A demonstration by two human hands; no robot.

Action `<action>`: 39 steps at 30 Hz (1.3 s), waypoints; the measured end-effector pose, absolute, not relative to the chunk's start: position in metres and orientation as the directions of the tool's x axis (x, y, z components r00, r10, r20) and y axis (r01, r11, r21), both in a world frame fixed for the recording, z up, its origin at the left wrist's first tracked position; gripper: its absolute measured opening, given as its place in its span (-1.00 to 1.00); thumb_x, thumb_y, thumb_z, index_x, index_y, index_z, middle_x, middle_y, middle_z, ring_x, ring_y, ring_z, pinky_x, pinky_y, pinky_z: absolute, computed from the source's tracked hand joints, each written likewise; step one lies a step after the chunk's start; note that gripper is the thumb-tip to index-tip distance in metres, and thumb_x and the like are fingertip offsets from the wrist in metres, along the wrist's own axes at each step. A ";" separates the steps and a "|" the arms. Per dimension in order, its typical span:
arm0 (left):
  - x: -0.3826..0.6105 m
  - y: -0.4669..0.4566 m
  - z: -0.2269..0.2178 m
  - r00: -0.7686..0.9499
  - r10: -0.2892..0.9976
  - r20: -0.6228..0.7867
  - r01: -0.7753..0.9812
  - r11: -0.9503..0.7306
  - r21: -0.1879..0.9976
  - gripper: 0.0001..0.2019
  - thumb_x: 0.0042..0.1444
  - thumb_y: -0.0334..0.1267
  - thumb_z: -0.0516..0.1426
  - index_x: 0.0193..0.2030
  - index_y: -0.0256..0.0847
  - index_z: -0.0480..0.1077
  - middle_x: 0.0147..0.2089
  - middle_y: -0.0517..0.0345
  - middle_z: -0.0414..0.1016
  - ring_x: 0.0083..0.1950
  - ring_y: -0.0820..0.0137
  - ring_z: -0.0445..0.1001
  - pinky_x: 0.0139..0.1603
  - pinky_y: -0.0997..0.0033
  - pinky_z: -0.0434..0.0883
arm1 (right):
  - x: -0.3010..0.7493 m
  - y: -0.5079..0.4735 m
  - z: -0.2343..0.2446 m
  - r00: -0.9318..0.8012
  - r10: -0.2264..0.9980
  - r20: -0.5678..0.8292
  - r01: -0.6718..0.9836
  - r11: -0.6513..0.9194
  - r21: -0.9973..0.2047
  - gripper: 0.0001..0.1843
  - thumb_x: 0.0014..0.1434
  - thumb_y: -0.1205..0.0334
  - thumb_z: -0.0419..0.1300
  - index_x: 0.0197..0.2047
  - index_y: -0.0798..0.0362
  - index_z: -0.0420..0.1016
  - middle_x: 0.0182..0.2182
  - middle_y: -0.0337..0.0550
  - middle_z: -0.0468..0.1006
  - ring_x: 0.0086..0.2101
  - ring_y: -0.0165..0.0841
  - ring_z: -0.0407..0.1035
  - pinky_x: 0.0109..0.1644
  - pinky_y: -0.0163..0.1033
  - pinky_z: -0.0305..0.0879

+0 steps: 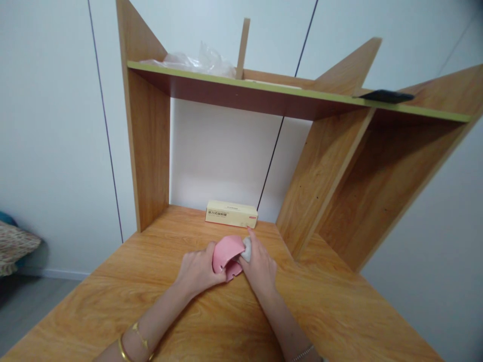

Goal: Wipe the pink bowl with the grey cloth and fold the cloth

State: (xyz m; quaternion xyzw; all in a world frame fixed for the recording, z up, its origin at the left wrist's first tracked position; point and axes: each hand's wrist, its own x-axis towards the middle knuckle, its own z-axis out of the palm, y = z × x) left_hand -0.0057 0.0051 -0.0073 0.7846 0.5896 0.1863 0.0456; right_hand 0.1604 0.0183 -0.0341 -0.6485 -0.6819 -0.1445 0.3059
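While left hand (198,271) grips pink bowl (227,255) tipped on its side, right hand (259,269) pinches small grey wad (246,249) against bowl's rim. Hands close together, both low over wooden desk (158,296), near its middle. Long cream box (231,214) lies just behind bowl, by back wall. Up on shelf (264,90): crumpled clear plastic (196,61), flat black thing (387,95).

The long cream box (231,213) at the back of the tabletop (324,306) bears a line of dark Chinese characters and a small red mark, both too small to read.
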 end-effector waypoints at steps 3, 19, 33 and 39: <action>-0.008 0.008 -0.011 0.237 0.939 0.249 0.890 -0.313 0.333 -0.51 -0.04 0.09 0.02 -0.04 -0.16 0.25 -0.26 0.03 0.53 -0.23 0.12 0.49 -0.29 0.32 0.28 | 0.162 0.021 -0.036 0.044 0.848 0.528 0.965 0.101 -0.243 -0.32 0.08 0.18 0.08 0.25 0.01 -0.07 -0.26 -0.10 0.52 -0.26 -0.24 0.40 -0.31 -0.28 0.21; -0.005 0.020 -0.038 0.169 0.871 0.462 0.403 -0.489 0.774 -0.32 -0.01 -0.21 0.10 0.22 -0.22 -0.14 0.02 -0.02 0.36 -0.11 0.29 0.43 -0.13 0.34 0.36 | 0.140 0.033 -0.056 0.242 0.873 0.424 0.507 0.259 -0.822 -0.40 0.07 0.22 -0.01 0.19 0.15 0.03 -0.12 -0.01 0.46 -0.19 -0.31 0.39 -0.19 -0.29 0.29; 0.001 0.007 -0.021 0.219 0.923 0.316 0.671 -0.378 0.638 -0.34 -0.12 -0.05 0.15 0.15 -0.19 0.10 -0.04 -0.02 0.44 -0.12 0.15 0.46 -0.20 0.33 0.36 | 0.153 0.018 -0.031 0.146 0.887 0.438 0.978 -0.063 -0.198 -0.27 0.13 0.17 0.03 0.27 0.10 -0.23 -0.36 -0.09 0.54 -0.34 -0.24 0.44 -0.34 -0.28 0.16; -0.004 0.010 -0.020 0.239 0.923 0.302 0.705 -0.379 0.599 -0.27 -0.14 -0.10 0.16 0.20 -0.18 0.04 -0.02 -0.01 0.43 -0.10 0.14 0.45 -0.16 0.31 0.34 | 0.145 0.022 -0.038 0.214 0.948 0.237 0.945 -0.140 -0.296 -0.21 0.11 0.07 0.05 0.28 0.13 -0.26 -0.38 -0.05 0.54 -0.32 -0.18 0.45 -0.38 -0.27 0.15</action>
